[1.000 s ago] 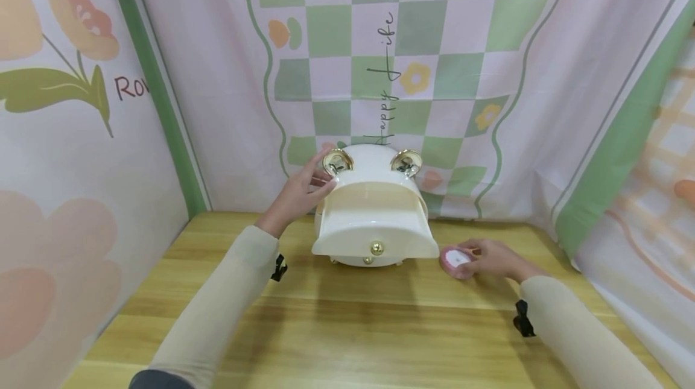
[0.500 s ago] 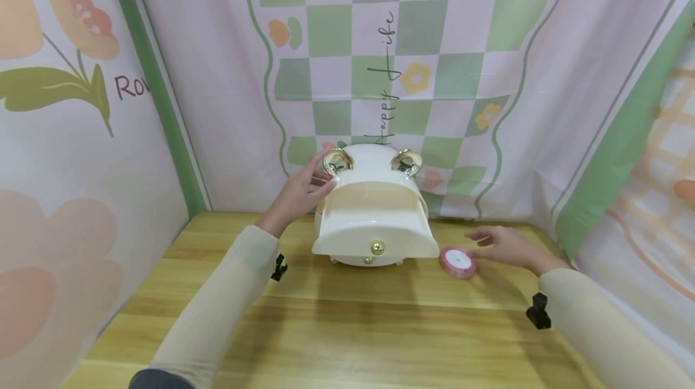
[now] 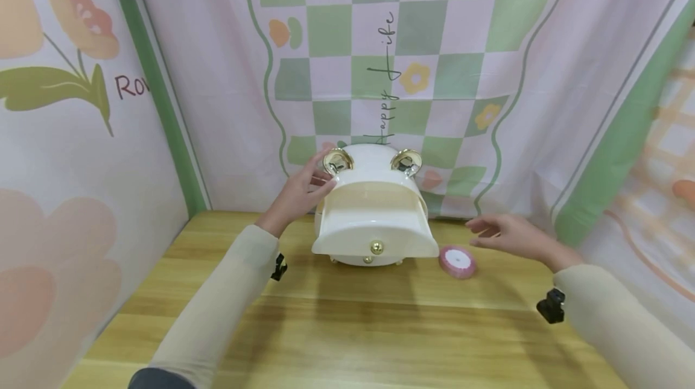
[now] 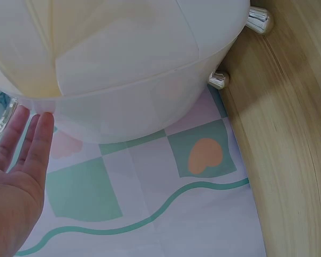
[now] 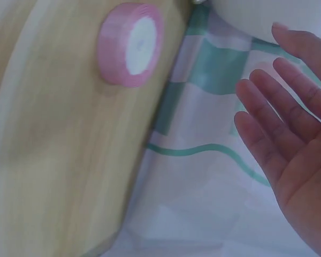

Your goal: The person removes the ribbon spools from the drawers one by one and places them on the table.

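A white storage box (image 3: 374,163) with two round gold-rimmed ears stands on the table, its upper drawer (image 3: 374,238) pulled out by a gold knob. My left hand (image 3: 297,199) rests its fingertips against the box's left side, beside the left ear; in the left wrist view its fingers (image 4: 38,144) are nearly straight along the white shell. A roll of pink ribbon (image 3: 457,262) with a white centre lies flat to the right of the box. Above and behind that roll hovers my right hand (image 3: 513,235), fingers relaxed and holding nothing. The right wrist view shows its palm (image 5: 305,176) turned up.
The wooden table (image 3: 347,328) runs from the box toward the viewer. Behind it hangs a checkered, flower-printed curtain (image 3: 374,75), close to the box's back. More printed fabric (image 3: 81,166) encloses the left side and the right.
My right hand has let go of the pink ribbon roll and moved up and to the right, away from it. The roll stays on the table. The left hand has not moved.
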The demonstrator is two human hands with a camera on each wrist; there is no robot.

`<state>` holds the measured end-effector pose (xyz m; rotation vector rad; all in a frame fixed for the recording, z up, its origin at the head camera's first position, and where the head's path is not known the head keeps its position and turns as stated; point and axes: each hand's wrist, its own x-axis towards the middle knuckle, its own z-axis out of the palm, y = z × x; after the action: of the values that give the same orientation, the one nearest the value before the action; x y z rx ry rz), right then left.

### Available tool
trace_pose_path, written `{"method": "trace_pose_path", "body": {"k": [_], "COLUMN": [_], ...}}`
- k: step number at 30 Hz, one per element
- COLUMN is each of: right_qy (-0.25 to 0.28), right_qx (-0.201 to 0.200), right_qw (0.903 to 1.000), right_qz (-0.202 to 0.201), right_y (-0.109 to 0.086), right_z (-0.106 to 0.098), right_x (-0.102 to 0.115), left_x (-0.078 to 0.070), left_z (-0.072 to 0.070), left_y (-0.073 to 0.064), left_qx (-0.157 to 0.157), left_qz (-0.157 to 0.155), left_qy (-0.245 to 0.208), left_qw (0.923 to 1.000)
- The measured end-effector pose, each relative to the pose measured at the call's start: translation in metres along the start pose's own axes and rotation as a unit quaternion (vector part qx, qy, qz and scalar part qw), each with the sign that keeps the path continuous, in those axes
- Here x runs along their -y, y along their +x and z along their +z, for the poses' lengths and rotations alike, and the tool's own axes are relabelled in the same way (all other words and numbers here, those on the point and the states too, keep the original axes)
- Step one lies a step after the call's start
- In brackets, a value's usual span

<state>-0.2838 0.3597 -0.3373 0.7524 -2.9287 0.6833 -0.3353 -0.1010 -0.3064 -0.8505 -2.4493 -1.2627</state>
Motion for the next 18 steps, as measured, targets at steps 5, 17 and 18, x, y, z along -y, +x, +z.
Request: {"method": "trace_pose_path", "body": {"k": [5,17,18], "right_qy": [0.02,0.043,0.046], "right_qx": [0.003,0.002,0.001], "right_qw": [0.9997,0.9975,0.997], "right_qz": [-0.013,-0.056,-0.063], "right_y": [0.002,0.008,0.008], "right_z": [-0.008,-0.024,-0.025], "right_x": [0.011,0.053,0.057], "left_x": [0.0,0.0,0.0], "left_z": [0.0,0.0,0.0], "left_y": [0.0,0.0,0.0], "left_qx": [0.002,-0.001,-0.001], "left_qz": [-0.002,0.002,0.001], "left_qy": [0.002,-0.002,-0.002], "left_qw": [1.0,1.0,1.0]}}
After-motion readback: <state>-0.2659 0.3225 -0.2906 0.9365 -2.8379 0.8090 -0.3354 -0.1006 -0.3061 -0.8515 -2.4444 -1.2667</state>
